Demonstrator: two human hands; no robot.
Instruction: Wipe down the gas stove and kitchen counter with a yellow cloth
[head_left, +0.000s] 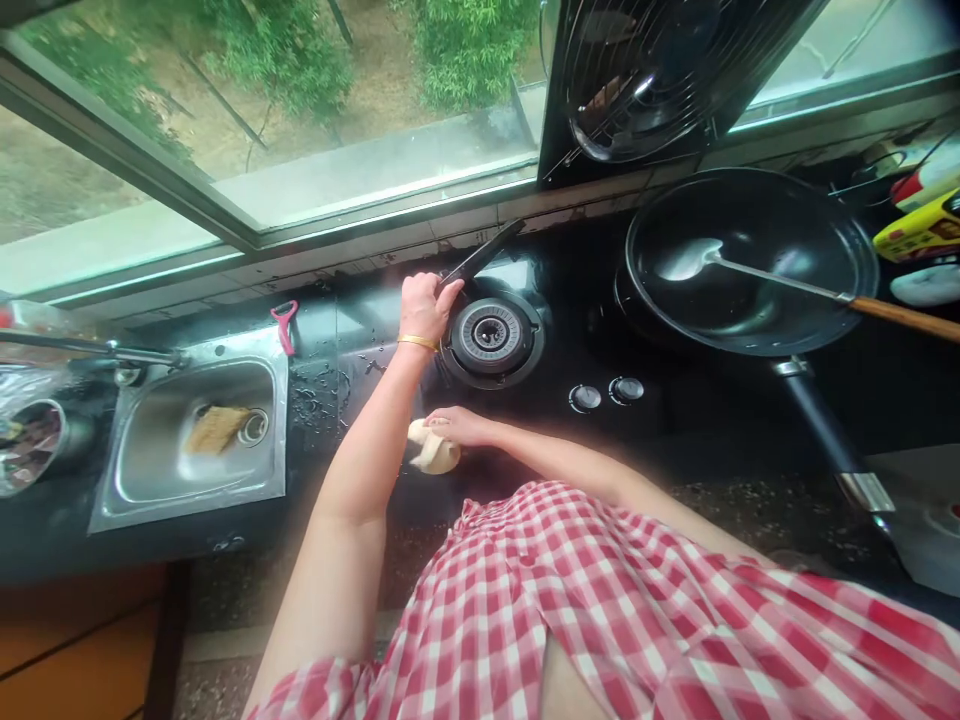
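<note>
My left hand (pixel 426 308) is closed around the near end of a long, flat black piece (pixel 484 252), seen nearly edge-on. The piece slants up toward the window wall, above the back left of the bare gas burner (pixel 490 338); its exact kind I cannot make out. Nearer my body, my right hand (pixel 456 425) grips a bunched cream cloth (pixel 435 453) at the front of the black countertop. Some of the right fingers are hidden against the cloth.
To the right, a wok (pixel 750 310) holds a spatula (pixel 795 278), its wooden handle jutting past the rim. Two stove knobs (pixel 585 398) sit in front. Leftward are a pink peeler (pixel 283 326), a steel sink (pixel 157 430) with a sponge-like block (pixel 216 430), and a metal bowl (pixel 64 450).
</note>
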